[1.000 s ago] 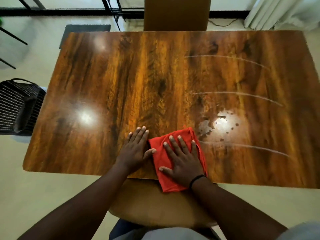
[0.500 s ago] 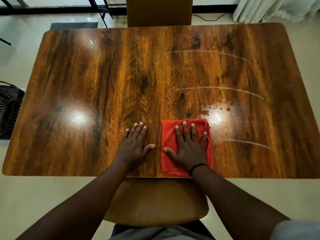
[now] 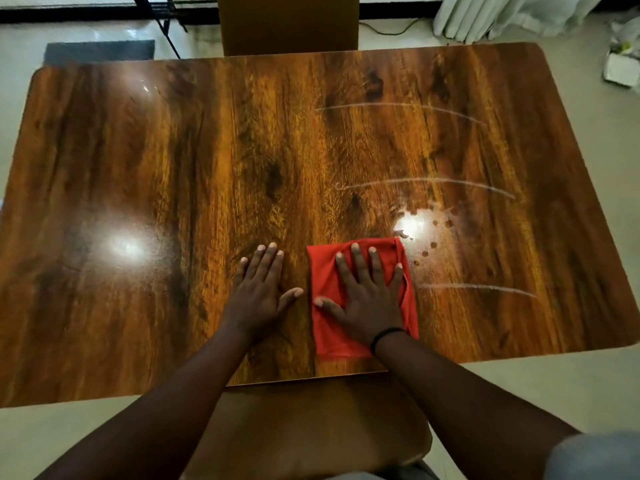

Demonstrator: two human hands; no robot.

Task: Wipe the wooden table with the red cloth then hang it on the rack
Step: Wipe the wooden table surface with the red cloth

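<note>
A folded red cloth (image 3: 325,271) lies flat on the glossy wooden table (image 3: 173,168), close to its near edge. My right hand (image 3: 367,292) presses down on the cloth with fingers spread, a black band on the wrist. My left hand (image 3: 259,292) rests flat on the bare wood just left of the cloth, holding nothing. Pale curved streaks (image 3: 426,183) and a patch of droplets (image 3: 429,233) mark the table's right half, just beyond the cloth. No rack is clearly in view.
A wooden chair seat (image 3: 311,420) sits under me at the near edge. Another chair back (image 3: 287,22) stands at the far edge. Black metal legs (image 3: 166,26) and a grey mat (image 3: 97,50) are at the far left, curtains (image 3: 502,15) and white packaging (image 3: 620,64) far right.
My right hand has slid the cloth a little to the right and squared it up; it no longer hangs over the near edge. The view shifted left to right.
</note>
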